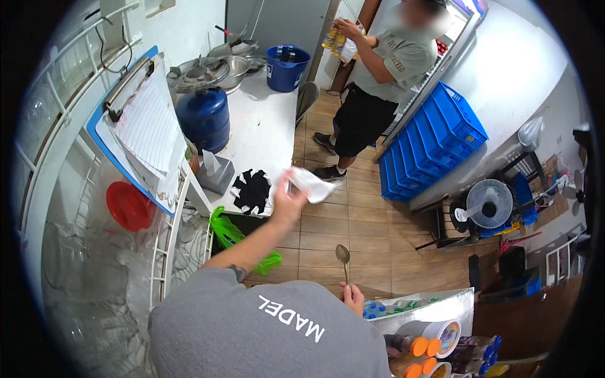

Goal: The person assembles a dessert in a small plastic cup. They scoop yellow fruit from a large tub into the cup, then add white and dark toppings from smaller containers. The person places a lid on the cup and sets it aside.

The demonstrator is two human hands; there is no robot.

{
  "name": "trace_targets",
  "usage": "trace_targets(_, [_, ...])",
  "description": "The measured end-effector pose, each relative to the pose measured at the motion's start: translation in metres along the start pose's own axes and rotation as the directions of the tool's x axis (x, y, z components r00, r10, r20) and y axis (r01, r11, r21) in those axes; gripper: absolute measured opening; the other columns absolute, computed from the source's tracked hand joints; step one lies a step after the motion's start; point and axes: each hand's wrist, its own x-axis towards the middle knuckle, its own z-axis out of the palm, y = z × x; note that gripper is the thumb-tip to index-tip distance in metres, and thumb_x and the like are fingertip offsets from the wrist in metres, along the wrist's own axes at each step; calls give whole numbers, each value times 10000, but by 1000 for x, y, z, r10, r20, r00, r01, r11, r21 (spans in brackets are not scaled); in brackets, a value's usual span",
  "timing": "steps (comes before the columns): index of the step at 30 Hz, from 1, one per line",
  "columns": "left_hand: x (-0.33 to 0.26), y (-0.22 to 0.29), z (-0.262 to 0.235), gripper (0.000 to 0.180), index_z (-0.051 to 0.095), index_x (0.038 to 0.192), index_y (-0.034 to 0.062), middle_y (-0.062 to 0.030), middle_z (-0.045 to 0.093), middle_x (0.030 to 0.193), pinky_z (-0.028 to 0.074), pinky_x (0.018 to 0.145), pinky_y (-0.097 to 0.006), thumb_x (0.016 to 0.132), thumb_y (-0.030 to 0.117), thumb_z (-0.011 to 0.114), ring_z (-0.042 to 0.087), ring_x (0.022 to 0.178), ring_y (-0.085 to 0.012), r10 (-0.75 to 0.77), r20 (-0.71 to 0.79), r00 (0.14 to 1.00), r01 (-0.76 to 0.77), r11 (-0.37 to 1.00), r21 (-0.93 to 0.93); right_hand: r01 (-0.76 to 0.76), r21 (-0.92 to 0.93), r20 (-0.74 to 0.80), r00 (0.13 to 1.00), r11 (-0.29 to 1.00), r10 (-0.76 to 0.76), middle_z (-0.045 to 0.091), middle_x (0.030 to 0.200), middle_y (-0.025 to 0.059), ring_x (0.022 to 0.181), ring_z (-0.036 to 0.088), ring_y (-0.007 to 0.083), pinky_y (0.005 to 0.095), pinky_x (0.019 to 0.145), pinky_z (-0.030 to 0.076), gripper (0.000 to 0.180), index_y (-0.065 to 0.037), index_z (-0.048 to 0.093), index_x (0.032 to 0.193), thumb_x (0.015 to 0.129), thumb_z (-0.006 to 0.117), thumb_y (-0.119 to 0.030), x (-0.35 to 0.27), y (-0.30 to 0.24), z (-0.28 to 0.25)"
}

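Note:
My left hand (290, 200) is stretched out past the corner of the white table (268, 126), its fingers closed on a white tissue (313, 184) that hangs off to the right. Motion blurs the hand a little. Close to my body, my right hand (353, 297) grips a metal spoon (343, 255) by its handle, bowl upward, over the floor. Beside my left hand on the table lie a black cloth-like piece with ragged edges (253, 191) and a grey tissue box (217, 175).
Another person (391, 75) stands ahead, holding yellow bottles (334, 41). Blue crates (432, 145) are stacked at right. A blue gas cylinder (205, 120) and a blue bucket (287, 69) stand on the table. Orange-capped bottles (419, 345) sit at lower right; a clipboard (135, 126) hangs left.

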Motion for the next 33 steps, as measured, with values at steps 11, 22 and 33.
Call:
trace_targets(11, [-127,-56,46,463,531,1318,32,-15,606,1163,489,887,-287,911,167,705,577,1039,-103,-346,610,713,376,923,84,50,400,52,996,915,-77,415,622,-52,540,361,44,217,499,291,261,-22,612,1061,1038,471,-240,-13,-46,25])
trace_targets(22, [-131,-47,86,289,569,1201,57,-37,622,1089,536,860,-334,990,253,586,604,979,-131,-510,588,627,589,805,71,88,338,-202,979,937,-19,404,662,-65,613,379,48,222,550,332,264,-50,674,1054,1017,482,-228,-32,-47,-4])
trace_targets(33, [-149,-60,104,205,578,1141,25,-60,648,1053,535,806,-307,944,81,584,622,973,-138,-602,674,429,592,751,293,140,564,-267,964,814,19,387,589,-59,518,336,37,200,484,278,267,-38,604,1130,1035,432,-219,-57,-46,-10])
